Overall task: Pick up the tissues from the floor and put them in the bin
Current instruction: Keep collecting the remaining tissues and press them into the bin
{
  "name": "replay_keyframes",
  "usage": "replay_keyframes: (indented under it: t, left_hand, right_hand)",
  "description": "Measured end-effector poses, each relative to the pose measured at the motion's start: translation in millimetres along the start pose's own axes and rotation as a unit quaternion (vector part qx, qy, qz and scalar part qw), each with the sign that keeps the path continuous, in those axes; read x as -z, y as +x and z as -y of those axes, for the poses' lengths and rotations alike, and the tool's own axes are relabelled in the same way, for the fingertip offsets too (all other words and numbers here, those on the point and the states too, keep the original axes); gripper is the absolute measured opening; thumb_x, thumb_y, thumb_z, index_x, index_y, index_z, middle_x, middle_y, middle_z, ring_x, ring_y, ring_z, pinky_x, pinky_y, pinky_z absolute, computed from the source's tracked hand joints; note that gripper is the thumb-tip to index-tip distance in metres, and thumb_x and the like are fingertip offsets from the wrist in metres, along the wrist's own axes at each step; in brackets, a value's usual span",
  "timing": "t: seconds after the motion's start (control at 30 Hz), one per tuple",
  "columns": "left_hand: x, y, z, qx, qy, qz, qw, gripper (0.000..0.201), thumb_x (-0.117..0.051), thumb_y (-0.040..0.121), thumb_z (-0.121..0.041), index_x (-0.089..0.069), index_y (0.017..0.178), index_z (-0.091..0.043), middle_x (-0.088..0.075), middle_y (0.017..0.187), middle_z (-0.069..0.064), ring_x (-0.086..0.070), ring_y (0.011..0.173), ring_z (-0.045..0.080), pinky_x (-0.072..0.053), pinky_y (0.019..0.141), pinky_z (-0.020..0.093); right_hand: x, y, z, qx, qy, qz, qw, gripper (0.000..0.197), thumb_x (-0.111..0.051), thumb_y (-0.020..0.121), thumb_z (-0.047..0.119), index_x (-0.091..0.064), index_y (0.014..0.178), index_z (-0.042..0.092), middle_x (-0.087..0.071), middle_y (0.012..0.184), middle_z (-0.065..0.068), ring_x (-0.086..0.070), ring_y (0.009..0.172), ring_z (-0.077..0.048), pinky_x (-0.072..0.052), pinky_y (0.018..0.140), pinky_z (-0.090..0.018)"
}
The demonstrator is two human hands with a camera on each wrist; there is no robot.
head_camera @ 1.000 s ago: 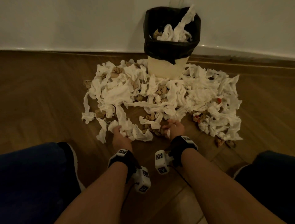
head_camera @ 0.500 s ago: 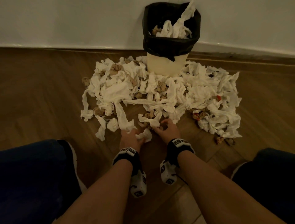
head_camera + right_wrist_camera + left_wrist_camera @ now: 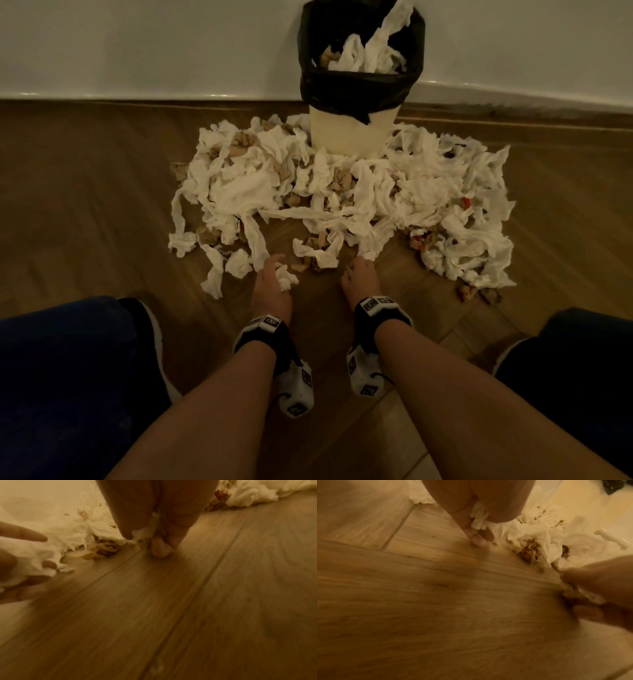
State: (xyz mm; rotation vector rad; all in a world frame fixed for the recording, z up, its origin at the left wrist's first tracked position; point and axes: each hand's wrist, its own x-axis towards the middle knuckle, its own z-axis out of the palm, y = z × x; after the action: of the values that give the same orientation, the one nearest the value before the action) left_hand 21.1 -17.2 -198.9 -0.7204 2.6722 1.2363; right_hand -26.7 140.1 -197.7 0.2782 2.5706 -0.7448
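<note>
A wide pile of white tissues (image 3: pixel 342 192) mixed with brown crumpled scraps covers the wooden floor in front of the bin (image 3: pixel 356 130). The cream bin has a black liner and holds tissues heaped to its rim. My left hand (image 3: pixel 278 274) grips a small white wad of tissue (image 3: pixel 287 279) at the pile's near edge; the left wrist view shows the wad (image 3: pixel 479 519) between the curled fingers. My right hand (image 3: pixel 358 270) pinches a bit of tissue (image 3: pixel 147 531) low over the floor, just before a tissue strand (image 3: pixel 368 253).
The bin stands against a white wall (image 3: pixel 137 44) with a skirting edge. Bare wooden floor (image 3: pixel 85 188) lies left and right of the pile. My dark-clothed knees (image 3: pixel 68 377) frame the near corners. Brown scraps (image 3: pixel 476 293) lie at the pile's right edge.
Both hands were close together at the pile's near edge half a second ago. They have moved apart, each with tissue in its fingers, the left one drawing off a small wad.
</note>
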Motion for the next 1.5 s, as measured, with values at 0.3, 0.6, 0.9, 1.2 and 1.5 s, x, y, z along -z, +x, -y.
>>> replay_keyframes:
  t: [0.3,0.6,0.9,1.2,1.5]
  left_hand:
    - [2,3,-16,-0.001,0.073,0.035,0.997,0.019,-0.048,0.092,-0.026,-0.06,0.095,-0.011,-0.059,0.099,0.012,-0.057,0.092,0.03,-0.044,0.075,0.032]
    - [46,0,-80,0.126,-0.184,0.064,0.973,0.027,-0.034,0.096,-0.01,-0.06,0.103,-0.014,-0.058,0.077,0.009,-0.054,0.047,0.023,-0.043,0.038,0.025]
    - [108,-10,-194,-0.056,-0.002,-0.04,0.998,0.074,-0.016,0.091,-0.064,-0.064,0.102,-0.009,-0.063,0.093,0.015,-0.059,0.087,0.031,-0.043,0.074,0.034]
    - [164,-12,-298,-0.16,-0.131,-0.043,0.977,0.027,-0.028,0.099,-0.023,-0.036,0.124,-0.017,-0.059,0.107,0.024,-0.054,0.079,0.031,-0.04,0.069,0.035]
    - [189,27,-366,-0.123,-0.242,0.08,0.959,0.026,-0.03,0.098,-0.004,-0.05,0.113,-0.002,-0.055,0.089,0.018,-0.054,0.071,0.03,-0.047,0.06,0.034]
  right_hand:
    - [29,-3,-7,-0.079,0.19,0.062,0.977,0.036,-0.044,0.098,0.032,-0.067,0.099,0.005,-0.064,0.093,-0.013,-0.06,0.074,-0.019,-0.046,0.07,-0.03]
    - [101,-31,11,-0.136,0.264,0.035,0.954,0.069,-0.057,0.081,0.058,-0.053,0.126,0.006,-0.059,0.125,-0.011,-0.06,0.106,-0.031,-0.052,0.085,-0.036]
    - [205,-71,55,-0.05,0.388,0.023,0.92,0.039,-0.057,0.092,0.035,-0.059,0.065,0.007,-0.056,0.06,-0.005,-0.041,0.033,-0.013,-0.032,0.037,-0.018]
    - [329,-92,136,0.102,0.302,-0.133,0.938,0.034,-0.033,0.1,0.025,-0.059,0.088,0.007,-0.057,0.084,-0.02,-0.055,0.066,-0.027,-0.045,0.06,-0.031]
    - [384,-53,158,0.184,0.231,-0.324,0.899,0.032,-0.027,0.1,0.014,-0.049,0.076,0.014,-0.058,0.096,-0.013,-0.046,0.079,-0.019,-0.034,0.066,-0.025]
